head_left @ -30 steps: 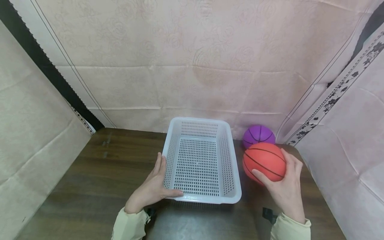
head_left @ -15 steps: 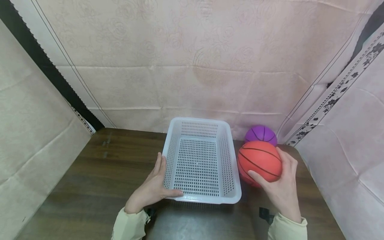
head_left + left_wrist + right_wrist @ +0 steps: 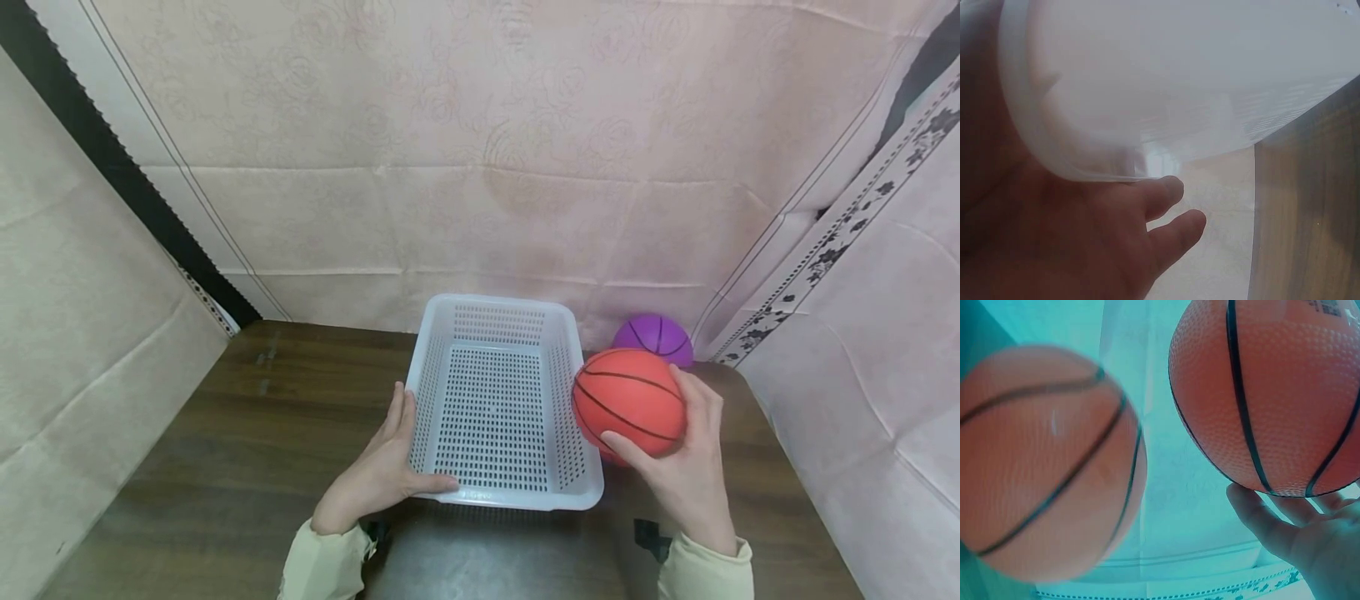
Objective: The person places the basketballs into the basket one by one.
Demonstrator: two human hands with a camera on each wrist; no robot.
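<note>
A light blue perforated plastic basket (image 3: 491, 400) sits on the wooden table. My left hand (image 3: 382, 467) holds its near left corner, thumb over the front rim and fingers extended along the outer left side. In the left wrist view, fingertips (image 3: 1172, 187) show right at the wall. My right hand (image 3: 693, 467) grips a red basketball (image 3: 630, 400) with black lines from its right side, thumb at the front. The ball overlaps the basket's right rim in the head view. Behind it, a purple basketball (image 3: 652, 337) is partly hidden.
Cloth-covered walls rise at the back (image 3: 487, 167), left (image 3: 90, 350) and right (image 3: 862, 358) of the table. The purple ball stands close to the back wall, right of the basket. Brown tabletop (image 3: 225, 467) extends left of the basket.
My right hand has carried the red basketball left, up to the basket's right rim. The purple basketball has shifted slightly right. My left hand and the basket have stayed in place.
</note>
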